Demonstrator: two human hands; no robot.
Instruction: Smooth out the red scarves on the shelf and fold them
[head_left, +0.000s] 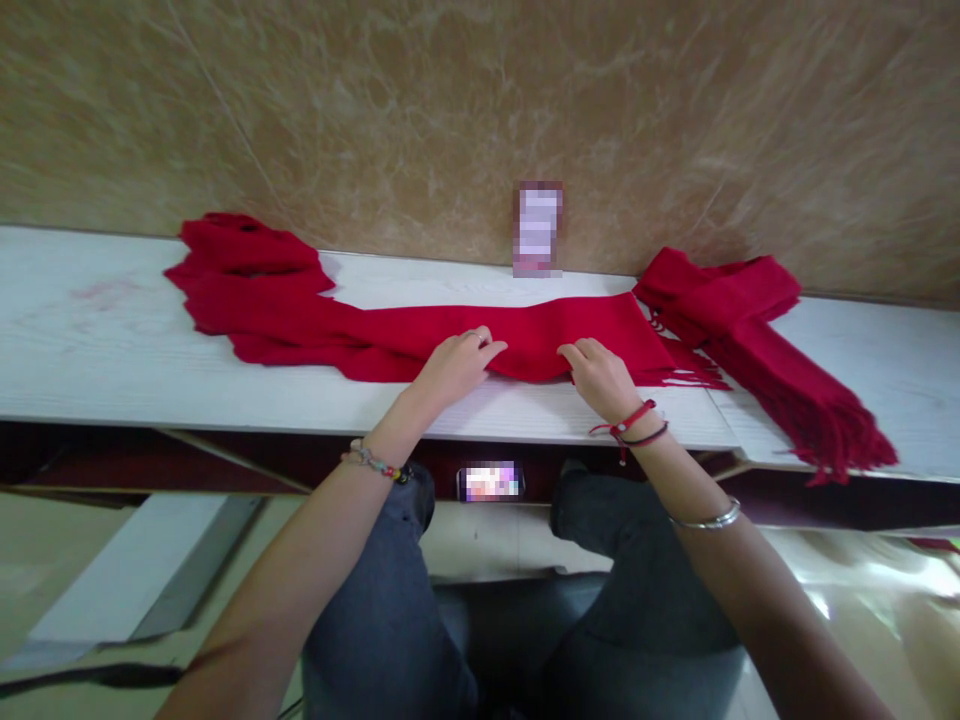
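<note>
A long red scarf (525, 325) lies stretched along the white table, its fringe at the right end and its left part loosely rumpled. My left hand (461, 365) is at the near edge of the scarf, with curled fingers closed on the cloth. Farther right, my right hand (600, 375) pinches the same edge between thumb and fingers. The fingertips of both hands are partly hidden. A second red scarf (742, 320), folded over itself with a fringed end, rests to the right, beside the first one's fringe.
Behind the narrow white table (90, 330) rises a brown marbled wall (420, 130). A blurred upright card or phone (538, 228) leans there. Below the tabletop, a phone with a blurred screen (491, 482) lies on a dark ledge. A pale box-like thing (142, 570) is at lower left.
</note>
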